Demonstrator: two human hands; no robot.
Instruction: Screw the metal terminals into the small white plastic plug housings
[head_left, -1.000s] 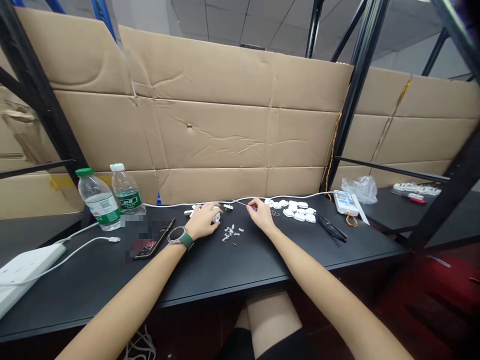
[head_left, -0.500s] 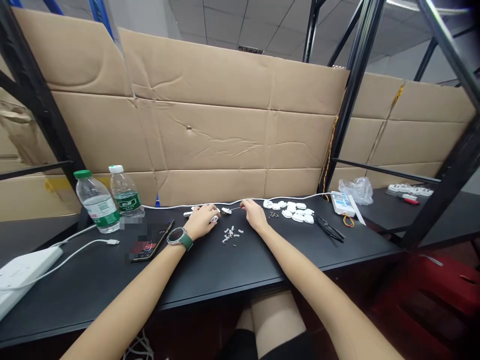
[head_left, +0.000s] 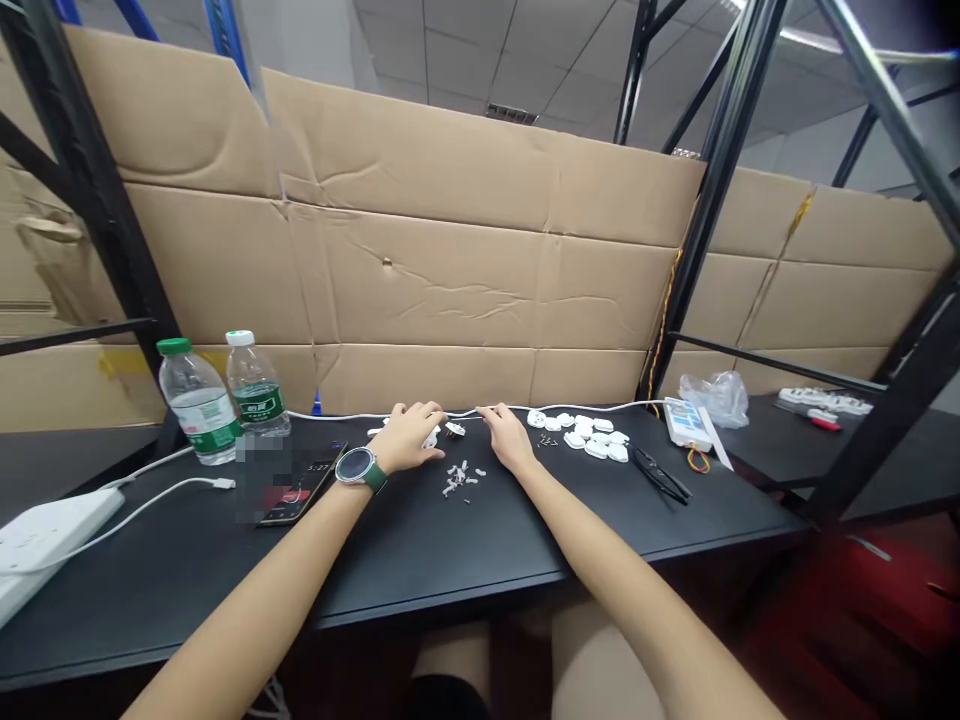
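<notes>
My left hand [head_left: 410, 437], with a green-strapped watch on its wrist, rests curled over a small white plug part [head_left: 430, 438] at the back of the black table [head_left: 450, 540]. My right hand [head_left: 506, 437] lies just to its right, fingers pinched on a thin tool whose tip reaches a small pronged piece [head_left: 454, 429] between the hands. A heap of tiny white parts and screws [head_left: 460, 475] lies just in front of both hands. Several white plug shells [head_left: 589, 435] sit to the right of my right hand.
Two water bottles [head_left: 217, 395] and a phone [head_left: 300, 482] are on the left, with a white power strip [head_left: 45, 530] and cables. Black pliers [head_left: 660, 472], a small white box [head_left: 686, 423] and a plastic bag [head_left: 718, 392] are on the right. Cardboard walls the back; black rack posts stand either side.
My right hand has moved left toward the left hand, bringing the thin tool to the pronged piece. The view has tilted slightly; the left hand stays on the white part.
</notes>
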